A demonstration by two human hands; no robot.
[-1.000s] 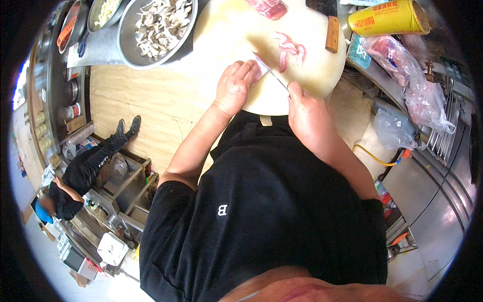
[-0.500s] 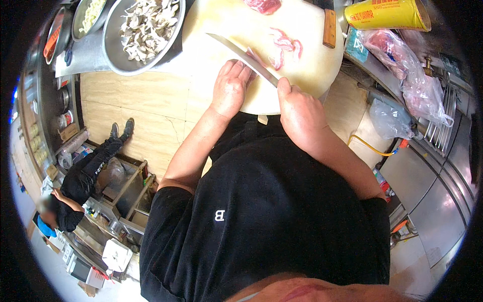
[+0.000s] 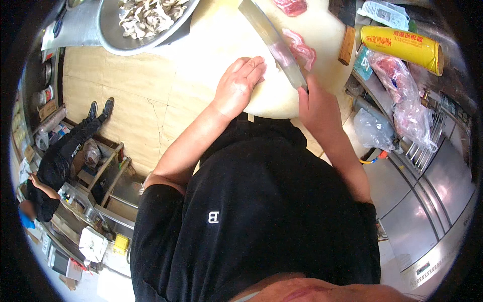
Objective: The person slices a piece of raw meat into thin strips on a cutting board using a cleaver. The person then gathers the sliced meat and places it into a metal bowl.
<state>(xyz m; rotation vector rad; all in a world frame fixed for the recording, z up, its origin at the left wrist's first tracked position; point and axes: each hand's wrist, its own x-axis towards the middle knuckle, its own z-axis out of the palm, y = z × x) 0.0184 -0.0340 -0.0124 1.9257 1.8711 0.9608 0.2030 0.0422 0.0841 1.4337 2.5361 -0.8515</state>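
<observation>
My right hand (image 3: 319,103) is wrapped round the handle of a large knife (image 3: 274,45), whose broad blade is tilted over the board. Beside the blade, my left hand (image 3: 239,83) rests on the pale round cutting board (image 3: 216,30) with its fingers curled and pressed together. They hold down a piece of meat that they almost wholly cover. Just right of the blade lie sliced strips of pink meat (image 3: 301,49). A larger chunk of red meat (image 3: 291,6) sits at the board's far side.
A steel bowl (image 3: 108,35) of torn mushrooms stands at the far left. Right of the board are a wooden block (image 3: 346,45), a yellow wrap roll (image 3: 402,49) and bagged meat (image 3: 395,75). Another person (image 3: 55,166) is over on the left, near shelves.
The knife has swung to the right and turned steeper, its broad side now showing. The meat strips lie closer together beside the blade. The whole view has shifted a little.
</observation>
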